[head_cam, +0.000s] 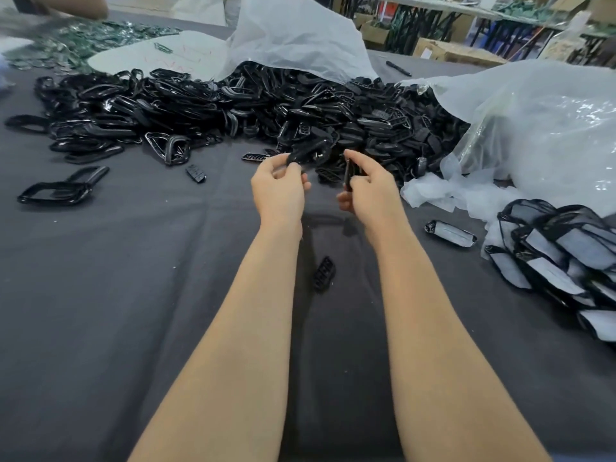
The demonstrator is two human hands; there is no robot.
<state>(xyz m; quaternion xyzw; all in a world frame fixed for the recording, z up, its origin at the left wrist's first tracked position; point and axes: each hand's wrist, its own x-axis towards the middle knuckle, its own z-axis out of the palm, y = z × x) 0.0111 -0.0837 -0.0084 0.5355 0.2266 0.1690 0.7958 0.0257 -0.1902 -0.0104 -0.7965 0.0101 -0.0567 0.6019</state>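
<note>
My left hand [278, 186] pinches a glossy black plastic frame piece [311, 150] at the near edge of a big heap of black plastic parts [233, 108]. My right hand [370, 188] grips a small black flat insert [349, 175], held on edge between thumb and fingers. The two hands are close together above the dark grey cloth-covered table [133, 295]. A loose black slotted insert [324, 273] lies on the cloth between my forearms.
At right, a stack of finished black pieces with grey film [560, 255] sits beside clear plastic bags [540, 128]. A single filmed piece [450, 231] lies near it. Loose black frames [63, 186] lie at left. Green parts [83, 41] and another person's arm [76, 5] are at the far left.
</note>
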